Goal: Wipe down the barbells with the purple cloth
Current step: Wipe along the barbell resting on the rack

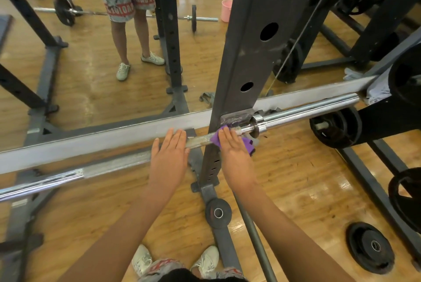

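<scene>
Presses the purple cloth (pixel 248 145) down onto the barbell (pixel 307 110) with the straight, close-set fingers (pixel 227 137) of the right hand (pixel 235 155), laid over it rather than curled round it; leaves a corner of cloth poking out past the fingertips on the left and a bunch of it showing from under the hand's right edge; keeps the cloth on the shaft just short of the collar (pixel 256 123), beside the rack upright (pixel 250 53); lays the left hand (pixel 169 158) flat on bare shaft just beside, fingers (pixel 176 139) straight and released, gripping nothing, apart from the cloth; runs the bar's long axis from lower left to upper right across the view, the chrome sleeve end pointing up and right past the upright; shows a small weight plate (pixel 218 213) on the wooden floor (pixel 296 179) below the hands.
</scene>
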`<state>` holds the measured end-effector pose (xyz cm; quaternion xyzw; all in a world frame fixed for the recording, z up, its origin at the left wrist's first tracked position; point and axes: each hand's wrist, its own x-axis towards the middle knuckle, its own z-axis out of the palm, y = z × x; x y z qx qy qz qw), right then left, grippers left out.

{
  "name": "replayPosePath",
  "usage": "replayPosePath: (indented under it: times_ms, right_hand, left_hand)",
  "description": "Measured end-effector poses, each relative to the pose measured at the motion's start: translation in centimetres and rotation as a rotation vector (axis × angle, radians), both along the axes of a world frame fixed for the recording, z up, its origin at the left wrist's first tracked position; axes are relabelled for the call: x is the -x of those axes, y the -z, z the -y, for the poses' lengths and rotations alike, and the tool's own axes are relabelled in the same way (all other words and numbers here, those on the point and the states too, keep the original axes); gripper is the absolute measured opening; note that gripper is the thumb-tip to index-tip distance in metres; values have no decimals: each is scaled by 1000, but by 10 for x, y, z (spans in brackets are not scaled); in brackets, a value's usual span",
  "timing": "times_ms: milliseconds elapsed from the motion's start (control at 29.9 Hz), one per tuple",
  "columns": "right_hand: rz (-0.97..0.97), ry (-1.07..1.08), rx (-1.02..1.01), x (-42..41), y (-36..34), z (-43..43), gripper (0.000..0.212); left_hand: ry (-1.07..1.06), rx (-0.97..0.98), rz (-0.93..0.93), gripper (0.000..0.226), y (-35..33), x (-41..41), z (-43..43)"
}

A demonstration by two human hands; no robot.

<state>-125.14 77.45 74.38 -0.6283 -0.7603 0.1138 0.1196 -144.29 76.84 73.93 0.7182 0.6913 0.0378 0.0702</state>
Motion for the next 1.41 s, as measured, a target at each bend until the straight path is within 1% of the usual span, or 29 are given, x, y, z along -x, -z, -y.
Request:
replayPosePath:
  times_ms: [67, 134, 268, 435, 535, 636, 736, 769, 836, 870, 970, 1037, 1137, 1171, 1338, 1405]
  right_hand:
    - [32, -71, -10, -7, -3, -2, 75]
    - [43, -79, -19, -26, -4, -8, 74]
    - [21, 33, -17, -51, -10, -10, 69]
    - [-53, 225, -5, -40, -8, -5, 63]
    - [-92, 253, -14, -20, -2, -7, 65]
    - [-90, 277, -60, 3, 2, 3, 66]
    - [-134, 449, -94, 11, 7, 3, 64]
    - [-123, 508, -90, 9, 9, 0, 64]
    - [-101, 560, -59, 7, 9, -5, 62]
    - [-108, 559, -59, 10, 8, -4, 61]
    - [-63, 442, -58, 30, 1, 6, 63]
    - [-58, 408, -89, 37, 3, 11, 64]
    - [-142, 541, -144, 39, 7, 6, 64]
    - [-140, 578, -141, 43, 7, 4, 64]
    - [-116, 594, -72, 75, 15, 11, 65]
    - [-174, 625, -139, 81, 28, 14, 69]
  left_hand:
    - [-1, 10, 3, 53, -2, -1, 0]
    - [-4, 1, 11, 53, -2, -1, 1]
    - [-14, -49, 33, 51, -1, -1, 4]
    - [-13, -48, 50, 50, -3, -1, 5]
    - [-15, -45, 50, 49, -5, 0, 6]
    - [-11, -37, 30, 50, -3, 0, 5]
    - [1, -44, 35, 51, -3, 1, 3]
    - [5, -42, 39, 51, -3, 1, 3]
    - [3, -39, 50, 50, -3, 1, 3]
    - [-1, -41, 54, 49, -3, 0, 4]
    - [-1, -53, 56, 47, -3, -2, 3]
    - [17, -43, 63, 47, -2, 0, 3]
    - [49, -16, 70, 48, -4, 5, 0]
    - [67, -6, 71, 48, -4, 7, -1]
    - [153, 20, 137, 50, -6, 15, -3]
    - [206, 43, 151, 53, -8, 21, -6]
